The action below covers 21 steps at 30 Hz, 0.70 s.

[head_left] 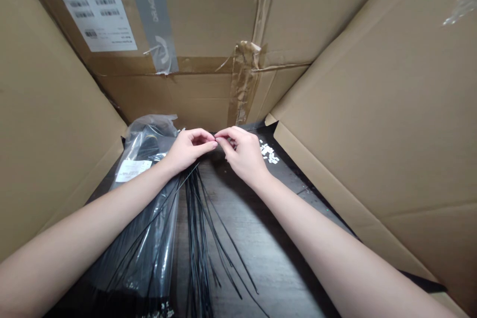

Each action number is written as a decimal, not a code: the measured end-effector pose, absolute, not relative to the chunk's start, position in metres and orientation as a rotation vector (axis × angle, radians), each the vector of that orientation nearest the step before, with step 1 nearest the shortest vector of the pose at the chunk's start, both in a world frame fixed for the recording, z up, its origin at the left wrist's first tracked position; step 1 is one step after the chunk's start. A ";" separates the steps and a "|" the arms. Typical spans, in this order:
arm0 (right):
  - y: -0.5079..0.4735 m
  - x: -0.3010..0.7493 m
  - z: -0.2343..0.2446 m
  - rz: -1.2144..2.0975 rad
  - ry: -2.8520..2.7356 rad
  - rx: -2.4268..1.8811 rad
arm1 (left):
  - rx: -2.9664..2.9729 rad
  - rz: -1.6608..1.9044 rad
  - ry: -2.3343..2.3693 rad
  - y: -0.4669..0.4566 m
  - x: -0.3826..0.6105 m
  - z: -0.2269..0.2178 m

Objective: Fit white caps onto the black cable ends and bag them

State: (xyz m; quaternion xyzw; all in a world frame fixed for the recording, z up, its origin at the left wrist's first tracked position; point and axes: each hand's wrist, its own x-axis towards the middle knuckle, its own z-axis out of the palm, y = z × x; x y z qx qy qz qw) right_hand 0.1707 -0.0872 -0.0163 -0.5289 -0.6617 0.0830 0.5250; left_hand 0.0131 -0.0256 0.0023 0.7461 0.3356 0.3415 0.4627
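Observation:
My left hand [188,150] and my right hand [242,154] meet fingertip to fingertip over the far end of a dark table [257,238]. Both pinch the top ends of a bundle of long thin black strips [197,218], which look like cable ties and fan out toward me. What exactly sits between the fingertips is too small to make out. A clear plastic bag [147,198] holding more black strips lies under my left forearm, with a white label on it.
Large cardboard boxes wall the space: one at the left [44,124], one at the back [208,35] with a white label and tape, one at the right [387,109]. Small white bits [269,153] lie on the table beside my right hand.

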 end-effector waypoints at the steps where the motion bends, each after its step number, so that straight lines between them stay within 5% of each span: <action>1: -0.087 0.171 -0.017 0.201 -1.578 -1.264 | 1.830 0.841 0.818 -0.026 0.013 0.002; 21: -0.088 0.169 -0.016 0.166 -1.628 -1.271 | 1.883 0.802 0.754 -0.020 0.011 -0.010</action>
